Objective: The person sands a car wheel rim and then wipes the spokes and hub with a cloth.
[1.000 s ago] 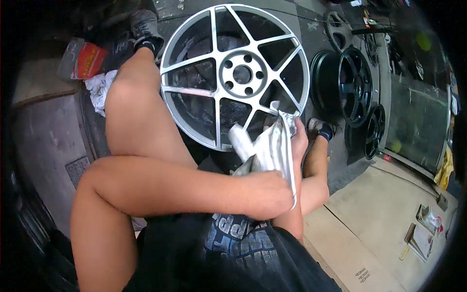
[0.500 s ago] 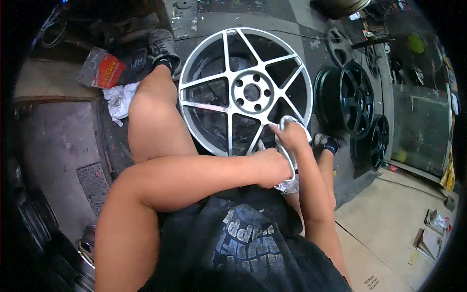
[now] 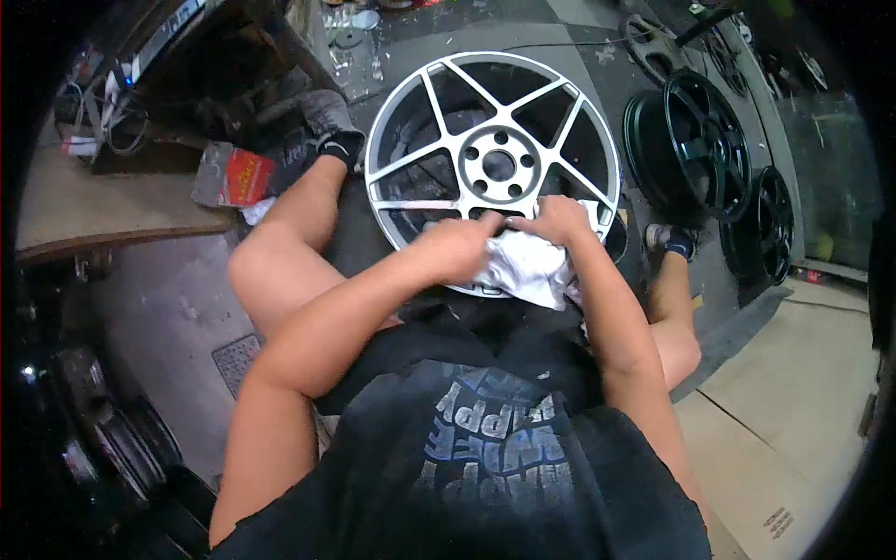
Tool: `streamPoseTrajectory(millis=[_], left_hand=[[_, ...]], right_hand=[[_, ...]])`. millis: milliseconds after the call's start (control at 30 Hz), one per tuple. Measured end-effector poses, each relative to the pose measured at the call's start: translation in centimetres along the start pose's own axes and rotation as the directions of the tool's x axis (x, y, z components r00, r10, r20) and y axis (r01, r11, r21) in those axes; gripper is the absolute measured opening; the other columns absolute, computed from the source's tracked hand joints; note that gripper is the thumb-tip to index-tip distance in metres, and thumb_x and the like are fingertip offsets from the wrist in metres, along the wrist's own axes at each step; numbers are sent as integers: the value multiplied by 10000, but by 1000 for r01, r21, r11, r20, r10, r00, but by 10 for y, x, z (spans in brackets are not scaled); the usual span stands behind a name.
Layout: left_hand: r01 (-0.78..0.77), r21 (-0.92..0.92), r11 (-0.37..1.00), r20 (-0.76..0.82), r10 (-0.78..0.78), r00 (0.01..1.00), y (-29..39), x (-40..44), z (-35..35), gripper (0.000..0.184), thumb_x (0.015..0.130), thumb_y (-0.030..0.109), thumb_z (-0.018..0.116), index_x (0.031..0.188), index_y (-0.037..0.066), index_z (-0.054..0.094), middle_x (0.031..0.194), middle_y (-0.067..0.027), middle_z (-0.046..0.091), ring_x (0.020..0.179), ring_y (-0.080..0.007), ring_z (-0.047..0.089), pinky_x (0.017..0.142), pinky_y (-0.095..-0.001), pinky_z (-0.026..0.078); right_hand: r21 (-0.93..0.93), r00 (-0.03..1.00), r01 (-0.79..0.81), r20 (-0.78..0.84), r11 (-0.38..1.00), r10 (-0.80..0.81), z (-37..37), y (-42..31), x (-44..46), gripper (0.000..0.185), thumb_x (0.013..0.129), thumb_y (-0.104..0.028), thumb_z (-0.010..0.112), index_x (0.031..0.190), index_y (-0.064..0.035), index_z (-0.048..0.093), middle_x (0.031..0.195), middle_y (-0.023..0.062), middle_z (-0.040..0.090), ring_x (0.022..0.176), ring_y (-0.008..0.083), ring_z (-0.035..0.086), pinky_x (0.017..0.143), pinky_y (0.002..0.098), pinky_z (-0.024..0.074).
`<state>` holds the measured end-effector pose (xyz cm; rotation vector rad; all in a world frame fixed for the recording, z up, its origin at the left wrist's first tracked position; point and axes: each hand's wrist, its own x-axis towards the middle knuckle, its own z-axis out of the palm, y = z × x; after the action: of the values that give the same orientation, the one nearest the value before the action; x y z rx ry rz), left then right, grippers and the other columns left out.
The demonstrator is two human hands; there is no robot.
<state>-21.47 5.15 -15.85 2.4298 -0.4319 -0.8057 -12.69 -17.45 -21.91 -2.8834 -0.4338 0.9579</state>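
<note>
The right hand (image 3: 563,220) curls around cloth (image 3: 527,268) on the wheel's (image 3: 497,189) near edge; the left hand (image 3: 455,249) blurs, grip unclear. One pinkish spoke (image 3: 427,204) looks unfinished.

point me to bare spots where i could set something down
The grey floor between the wooden board and the grate looks bare, as does the pale sheet bordering the dark mat. It is crowded at the silver wheel, where the left hand, right hand and white cloth are, and to its right, where dark wheels stand.
</note>
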Motion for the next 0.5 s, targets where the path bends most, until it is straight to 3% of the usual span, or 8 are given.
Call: streamPoseTrajectory(millis=[67, 133, 167, 267, 333, 367, 400, 500], left_hand=[[39, -29, 999, -152, -43, 988, -42, -16, -15, 515, 894, 274, 712, 1325, 17, 597, 1143, -278, 697, 1103, -416, 673, 961, -481, 527], [318, -42, 947, -213, -320, 923, -64, -47, -35, 505, 890, 297, 729, 1283, -4, 629, 1152, -267, 704, 1105, -418, 673, 961, -472, 531], [362, 48, 931, -287, -334, 898, -90, -60, -34, 519, 904, 321, 724, 1269, -36, 632, 1143, -276, 705, 1104, -411, 677, 964, -477, 528], [598, 68, 798, -110, -590, 800, -147, -70, -15, 555, 959, 400, 687, 1265, -59, 625, 1153, -255, 716, 1053, -372, 702, 941, -452, 548], [489, -538, 687, 163, -484, 860, -108, -68, -10, 469, 979, 353, 678, 1249, -30, 652, 1154, -188, 728, 988, -277, 721, 848, -398, 578], [417, -777, 472, 110, -551, 827, -94, -61, 6, 465, 974, 344, 689, 1248, -29, 652, 1094, -116, 724, 897, -191, 698, 739, -339, 579], [339, -874, 348, 13, -681, 732, -78, -55, 14, 406, 973, 309, 685, 1208, -22, 668, 1054, -117, 720, 825, -196, 682, 652, -327, 554], [161, -948, 274, -34, -590, 807, -137, -31, 58, 441, 954, 328, 702, 1178, -51, 671, 1019, -130, 714, 849, -200, 685, 631, -322, 531]], right_hand=[[54, 998, -14, -55, 998, 17, 12, 5, 3, 851, 752, -835, 628, 970, -27, 785, 1041, 204, 763, 1017, 373, 729, 884, 477, 562], [51, 991, -52, -117, 997, 58, 16, 1, 0, 827, 765, -819, 631, 963, -31, 784, 1028, 201, 764, 1013, 372, 730, 886, 479, 562], [51, 988, -70, -132, 996, 76, 16, 0, 0, 810, 775, -810, 631, 951, -34, 784, 1022, 197, 765, 1009, 376, 729, 888, 480, 562], [63, 992, -47, -117, 997, 54, 16, 4, 0, 813, 788, -805, 625, 991, -35, 787, 1060, 204, 760, 1028, 369, 728, 889, 480, 563], [52, 993, -62, -97, 997, 67, 13, 3, -1, 820, 794, -807, 618, 1021, -36, 785, 1093, 204, 755, 1051, 365, 723, 899, 479, 561], [33, 995, -77, -67, 996, 79, 12, 1, -1, 829, 800, -808, 612, 1051, -37, 784, 1126, 204, 750, 1074, 360, 719, 909, 479, 559], [32, 994, -75, -82, 997, 78, 11, -1, 0, 829, 800, -808, 612, 1051, -37, 784, 1126, 204, 750, 1074, 360, 719, 909, 479, 559], [31, 994, -109, -1, 994, 109, 7, -4, -4, 840, 828, -797, 592, 1155, -42, 757, 1227, 175, 729, 1165, 352, 685, 966, 462, 536]])
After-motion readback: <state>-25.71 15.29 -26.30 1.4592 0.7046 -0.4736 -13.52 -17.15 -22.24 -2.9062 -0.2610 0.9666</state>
